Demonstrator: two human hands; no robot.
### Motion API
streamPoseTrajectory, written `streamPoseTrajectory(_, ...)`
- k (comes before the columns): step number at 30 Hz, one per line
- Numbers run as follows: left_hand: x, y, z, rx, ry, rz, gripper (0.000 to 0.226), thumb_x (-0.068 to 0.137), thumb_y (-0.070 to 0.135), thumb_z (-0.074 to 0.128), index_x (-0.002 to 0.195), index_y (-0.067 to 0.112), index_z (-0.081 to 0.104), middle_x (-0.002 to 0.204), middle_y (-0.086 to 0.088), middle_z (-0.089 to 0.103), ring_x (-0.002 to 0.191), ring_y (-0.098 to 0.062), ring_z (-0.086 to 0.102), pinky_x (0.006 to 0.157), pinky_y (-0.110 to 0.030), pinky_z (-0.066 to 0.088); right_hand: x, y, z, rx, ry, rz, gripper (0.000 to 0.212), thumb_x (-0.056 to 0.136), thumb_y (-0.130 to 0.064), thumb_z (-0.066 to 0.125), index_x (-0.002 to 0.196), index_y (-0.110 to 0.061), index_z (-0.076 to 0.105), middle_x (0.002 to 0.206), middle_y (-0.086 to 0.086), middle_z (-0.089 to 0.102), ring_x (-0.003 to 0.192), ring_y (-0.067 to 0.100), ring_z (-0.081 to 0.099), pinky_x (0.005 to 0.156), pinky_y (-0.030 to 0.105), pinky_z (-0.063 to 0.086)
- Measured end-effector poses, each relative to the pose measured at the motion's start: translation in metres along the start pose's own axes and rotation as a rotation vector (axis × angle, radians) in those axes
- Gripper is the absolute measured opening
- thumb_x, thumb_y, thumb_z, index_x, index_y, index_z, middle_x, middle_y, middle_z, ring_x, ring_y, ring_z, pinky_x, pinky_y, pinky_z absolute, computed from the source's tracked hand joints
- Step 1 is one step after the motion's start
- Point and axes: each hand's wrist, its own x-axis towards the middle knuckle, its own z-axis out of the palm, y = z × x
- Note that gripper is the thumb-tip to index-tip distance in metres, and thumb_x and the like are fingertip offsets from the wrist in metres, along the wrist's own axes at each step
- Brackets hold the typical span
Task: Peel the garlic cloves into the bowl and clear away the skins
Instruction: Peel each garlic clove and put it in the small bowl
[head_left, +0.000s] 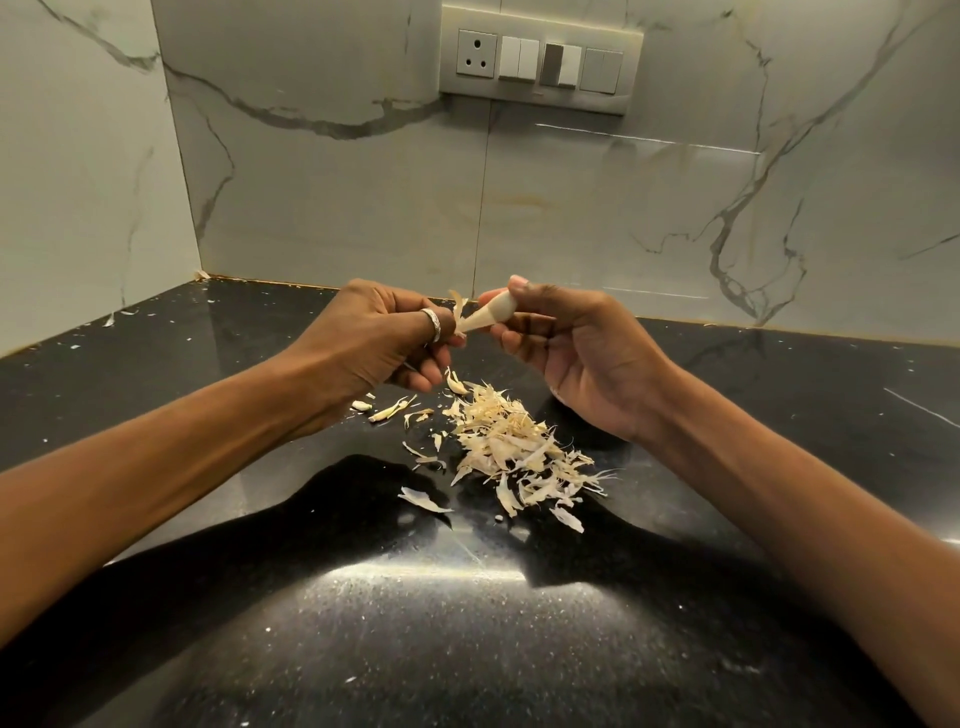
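Observation:
A pale garlic clove (488, 314) is held above the black counter, pinched at its thick end between the thumb and fingers of my right hand (576, 353). My left hand (379, 338), with a silver ring on one finger, pinches a strip of papery skin (458, 307) at the clove's narrow tip. Below the hands lies a heap of garlic skins (511, 449) on the counter. No bowl is in view.
The black speckled counter (415, 613) runs into a corner of marble-patterned wall tiles. Loose skin scraps (423, 500) and small bits (389, 410) lie left of the heap. A switch and socket panel (540, 62) sits high on the back wall.

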Motion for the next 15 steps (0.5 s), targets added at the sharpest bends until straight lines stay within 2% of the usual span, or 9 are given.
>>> streamPoseTrajectory(10, 0.0052, -0.0043, -0.0046, 0.055, 0.077, -0.036, 0.022, 0.098, 0.013, 0.060, 0.086, -0.001, 0.070, 0.060, -0.006, 0.065, 0.046, -0.008, 0.058, 0.046, -0.015, 0.050, -0.0013, -0.0017, 0.0027, -0.006, -0.014, 0.025, 0.035, 0.098, -0.013, 0.059, 0.120, 0.014, 0.064, 0.093, 0.014, 0.071, 0.073, 0.011, 0.065, 0.067, 0.016, 0.056)
streamPoseTrajectory(15, 0.0057, -0.0063, -0.0058, 0.092, 0.088, -0.020, 0.020, 0.097, 0.014, 0.062, 0.086, 0.000, 0.071, 0.065, -0.010, 0.066, 0.049, -0.011, 0.059, 0.048, -0.017, 0.052, -0.0006, -0.0017, 0.0017, -0.086, -0.013, 0.061, 0.024, 0.093, 0.002, 0.058, 0.112, 0.013, 0.066, 0.095, 0.020, 0.073, 0.076, 0.016, 0.070, 0.068, 0.017, 0.058)
